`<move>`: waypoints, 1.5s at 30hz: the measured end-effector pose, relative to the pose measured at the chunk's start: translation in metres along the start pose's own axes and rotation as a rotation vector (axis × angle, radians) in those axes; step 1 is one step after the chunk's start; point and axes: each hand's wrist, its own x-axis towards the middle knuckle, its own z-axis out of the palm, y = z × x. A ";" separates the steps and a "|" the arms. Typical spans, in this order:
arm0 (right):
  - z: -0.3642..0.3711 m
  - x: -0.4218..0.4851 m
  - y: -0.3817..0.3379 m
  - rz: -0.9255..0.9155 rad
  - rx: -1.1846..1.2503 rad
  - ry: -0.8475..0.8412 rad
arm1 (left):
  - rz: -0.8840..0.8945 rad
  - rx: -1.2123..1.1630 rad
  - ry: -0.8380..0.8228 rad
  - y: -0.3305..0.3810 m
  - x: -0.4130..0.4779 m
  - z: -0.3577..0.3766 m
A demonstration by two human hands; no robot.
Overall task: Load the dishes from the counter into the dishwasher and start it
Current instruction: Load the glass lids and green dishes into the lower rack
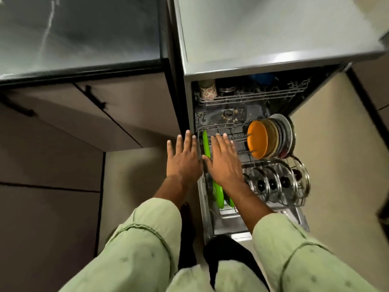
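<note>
Pale green sleeves (147, 245) frame my view as both hands hover, fingers spread and holding nothing, over the pulled-out lower rack (271, 165) of the open dishwasher (189, 106). My left hand (183, 159) sits at the rack's left edge, my right hand (223, 161) above upright green plates (217, 193). Orange plates (257, 139) and glass lids (273, 183) stand loaded: stiff, breakable, likely slick, best gripped by their rims.
</note>
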 end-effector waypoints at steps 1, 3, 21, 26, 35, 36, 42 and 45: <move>-0.008 -0.009 -0.004 -0.005 -0.009 0.009 | -0.009 -0.001 0.026 0.003 -0.011 -0.007; -0.028 -0.029 -0.011 -0.034 -0.020 0.025 | -0.035 -0.022 0.090 0.006 -0.037 -0.023; -0.104 -0.046 -0.131 -0.512 -0.097 0.259 | -0.368 -0.054 0.475 -0.074 -0.159 -0.094; -0.116 -0.038 -0.192 -0.647 -0.119 0.312 | -0.431 -0.089 0.562 -0.118 -0.179 -0.108; -0.122 -0.014 -0.305 -0.757 -0.099 0.360 | -0.560 -0.087 0.617 -0.237 -0.211 -0.128; -0.123 -0.011 -0.313 -0.763 -0.105 0.368 | -0.562 -0.085 0.611 -0.244 -0.212 -0.130; -0.124 0.013 -0.399 -0.831 -0.107 0.425 | -0.584 -0.072 0.698 -0.322 -0.216 -0.155; -0.118 0.026 -0.430 -0.840 -0.107 0.423 | -0.600 -0.045 0.710 -0.354 -0.217 -0.163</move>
